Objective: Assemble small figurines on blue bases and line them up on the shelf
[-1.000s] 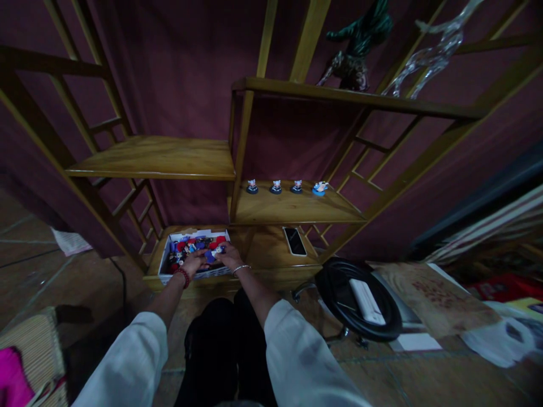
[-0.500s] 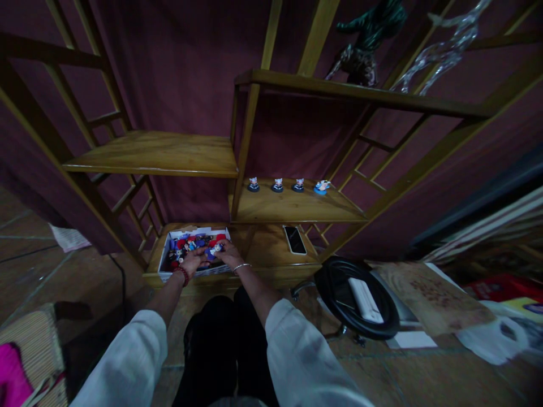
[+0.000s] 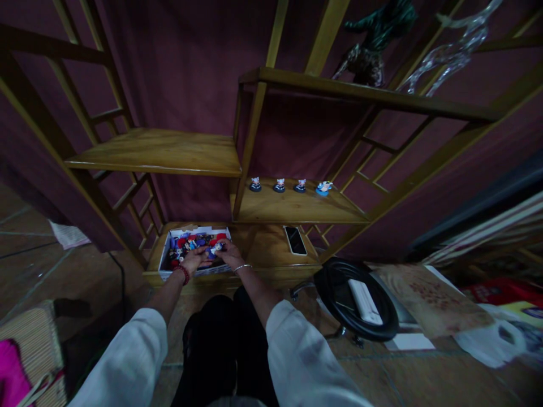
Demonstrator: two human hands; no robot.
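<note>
Over a white cardboard box (image 3: pixel 162 263) full of small figurines, my two hands are close together. Between them is a small figurine (image 3: pixel 215 249) with white and blue-purple parts. My right hand (image 3: pixel 230 255) grips it from the right with thumb and fingers. The fingers of my left hand (image 3: pixel 194 260) are at its base from the left, partly hidden against the box's contents. Red and dark figurines (image 3: pixel 186 244) lie jumbled in the box beneath.
Several small figurines (image 3: pixel 279 185) stand in a row on the wooden shelf (image 3: pixel 292 212). A phone (image 3: pixel 295 240) lies on the lower board, right of the box. Further right is a black round stool (image 3: pixel 331 294) with a white box (image 3: pixel 365 302) on it. Statues (image 3: pixel 367 56) occupy the upper shelf.
The view has shifted slightly. The figurine is tilted a little differently between my hands, which stay over the box.
</note>
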